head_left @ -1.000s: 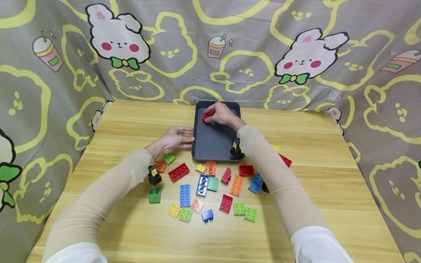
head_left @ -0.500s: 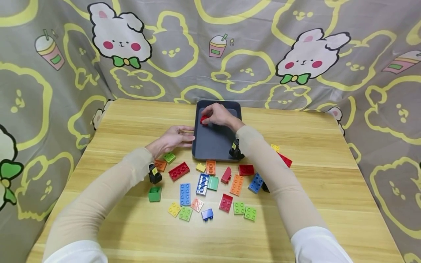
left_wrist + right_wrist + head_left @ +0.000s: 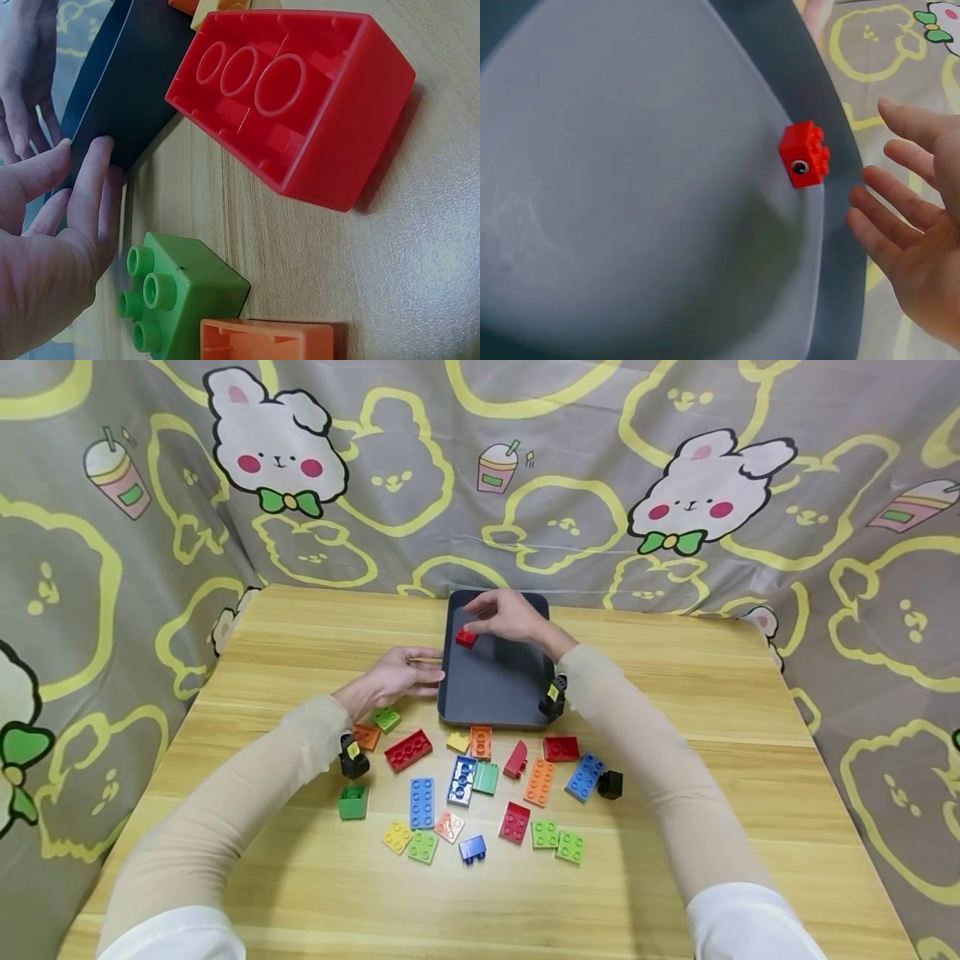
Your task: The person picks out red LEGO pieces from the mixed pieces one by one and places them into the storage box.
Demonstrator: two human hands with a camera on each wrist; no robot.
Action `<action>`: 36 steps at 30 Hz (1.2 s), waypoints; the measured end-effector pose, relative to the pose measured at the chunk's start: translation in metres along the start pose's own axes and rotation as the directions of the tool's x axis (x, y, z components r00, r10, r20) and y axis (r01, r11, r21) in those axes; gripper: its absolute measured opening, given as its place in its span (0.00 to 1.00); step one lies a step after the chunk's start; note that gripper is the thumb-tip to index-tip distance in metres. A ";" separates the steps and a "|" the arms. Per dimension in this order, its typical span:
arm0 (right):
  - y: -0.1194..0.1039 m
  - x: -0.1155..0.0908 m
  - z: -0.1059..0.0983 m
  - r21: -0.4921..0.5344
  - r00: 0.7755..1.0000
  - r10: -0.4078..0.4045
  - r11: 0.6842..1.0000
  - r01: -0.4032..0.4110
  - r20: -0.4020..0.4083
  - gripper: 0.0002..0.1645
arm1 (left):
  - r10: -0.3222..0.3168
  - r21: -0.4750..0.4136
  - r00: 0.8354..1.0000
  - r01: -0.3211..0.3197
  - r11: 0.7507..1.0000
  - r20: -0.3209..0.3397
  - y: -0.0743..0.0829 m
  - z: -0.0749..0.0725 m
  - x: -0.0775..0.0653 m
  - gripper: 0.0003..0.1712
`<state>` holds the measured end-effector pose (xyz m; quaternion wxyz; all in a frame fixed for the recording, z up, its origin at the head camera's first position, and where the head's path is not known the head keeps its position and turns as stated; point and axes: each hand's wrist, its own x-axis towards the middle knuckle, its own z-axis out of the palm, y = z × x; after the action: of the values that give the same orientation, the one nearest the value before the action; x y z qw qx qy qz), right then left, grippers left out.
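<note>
A small red brick (image 3: pixel 466 638) with an eye printed on its side stands studs up in the dark grey tray (image 3: pixel 491 693), near its left wall. Just above the brick, apart from it, my right hand (image 3: pixel 510 614) holds nothing; its fingers are spread in the right wrist view. My left hand (image 3: pixel 397 675) touches the tray's left side with extended fingers (image 3: pixel 94 172). Closest to the left wrist lie an upturned red brick (image 3: pixel 292 97), a lime green brick (image 3: pixel 176 292) and an orange brick (image 3: pixel 266 341).
Several loose bricks lie on the wooden table (image 3: pixel 300 860) in front of the tray, among them a blue brick (image 3: pixel 422 803), an orange brick (image 3: pixel 539 782) and a dark green brick (image 3: pixel 352 802). A patterned curtain (image 3: pixel 420 468) hangs behind and at both sides.
My right hand has let go of the small red brick, which now stands in the tray, and has drawn back slightly to the right. The left hand has stayed at the tray's side.
</note>
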<state>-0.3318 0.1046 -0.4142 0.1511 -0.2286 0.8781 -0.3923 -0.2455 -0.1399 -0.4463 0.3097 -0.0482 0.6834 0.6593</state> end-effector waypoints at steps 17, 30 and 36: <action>-0.007 -0.036 -0.021 -0.058 0.996 -0.093 0.994 0.093 0.002 0.28 | -0.011 -0.001 1.000 0.011 1.000 -0.019 -0.004 -0.002 0.000 0.33; -0.011 -0.070 -0.029 -0.146 0.993 -0.092 0.984 0.102 0.071 0.31 | -0.009 -0.005 1.000 0.009 1.000 -0.021 -0.003 -0.001 0.000 0.34; -0.004 -0.090 -0.034 -0.156 0.994 -0.083 0.983 0.093 0.070 0.31 | -0.003 -0.004 1.000 0.003 1.000 -0.018 -0.002 0.000 0.000 0.34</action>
<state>-0.2696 0.1700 -0.3821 0.1426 -0.2907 0.8905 -0.3197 -0.2445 -0.1398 -0.4477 0.3044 -0.0556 0.6849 0.6596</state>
